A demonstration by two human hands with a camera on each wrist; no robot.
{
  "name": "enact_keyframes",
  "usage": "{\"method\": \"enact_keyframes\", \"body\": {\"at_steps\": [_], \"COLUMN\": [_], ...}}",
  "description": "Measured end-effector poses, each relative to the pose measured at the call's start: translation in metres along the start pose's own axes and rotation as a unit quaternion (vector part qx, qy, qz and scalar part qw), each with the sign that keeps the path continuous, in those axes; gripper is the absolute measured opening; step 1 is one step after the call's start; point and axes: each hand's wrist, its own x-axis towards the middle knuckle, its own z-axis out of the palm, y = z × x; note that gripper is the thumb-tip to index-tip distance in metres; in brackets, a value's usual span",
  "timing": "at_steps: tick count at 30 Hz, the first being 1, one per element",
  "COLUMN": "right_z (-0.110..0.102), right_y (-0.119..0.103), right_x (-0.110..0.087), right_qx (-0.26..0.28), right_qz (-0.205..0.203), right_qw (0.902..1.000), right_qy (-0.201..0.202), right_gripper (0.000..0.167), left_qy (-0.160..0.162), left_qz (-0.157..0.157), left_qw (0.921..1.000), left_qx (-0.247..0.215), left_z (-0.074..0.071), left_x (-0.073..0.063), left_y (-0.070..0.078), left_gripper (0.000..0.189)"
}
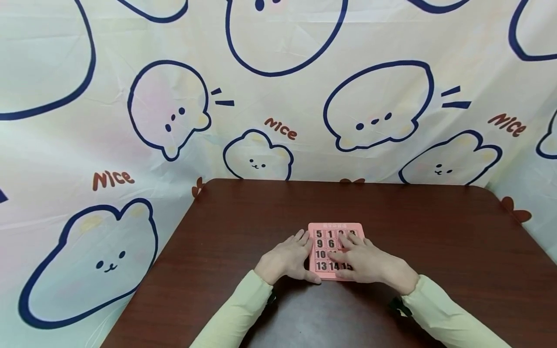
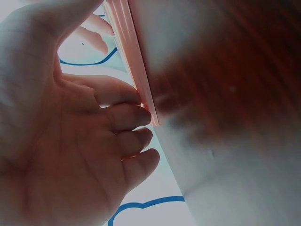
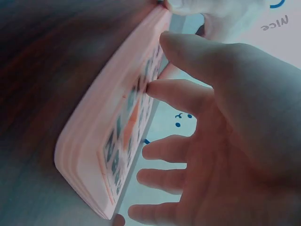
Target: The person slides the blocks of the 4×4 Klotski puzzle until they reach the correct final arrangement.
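Note:
A pink number slide puzzle lies flat on the table, with black numbers on its pale tiles. The tiles 5, 1, 9, 6, 10, 13, 14 and 15 can be read; fingers cover others. My left hand rests along the puzzle's left edge, its fingertips against the side and its thumb at the near left corner. Over the right half stretches my right hand, fingers spread. In the right wrist view, its index finger touches the tiles and its thumb is close to the near rim. An orange patch shows among the tiles.
The dark brown wooden table extends around the puzzle on all sides. A pale cloth printed with blue outlined bears and the word Nice hangs behind the table and along its left side.

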Motion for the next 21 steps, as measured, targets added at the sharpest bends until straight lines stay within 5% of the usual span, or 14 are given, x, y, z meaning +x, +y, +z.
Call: {"method": "enact_keyframes", "body": {"at_steps": [21], "right_z": [0.006], "right_y": [0.021], "right_x": [-0.017], "right_qx": [-0.033], "right_qz": [0.002], "right_qw": [0.9988], "right_qy": [0.035], "right_gripper": [0.047], "left_qy": [-0.002], "left_qz": [-0.009], "left_qw": [0.9999], "left_qx": [0.005], "left_z": [0.0], "left_x": [0.0], "left_y": [0.003], "left_gripper": [0.112]}}
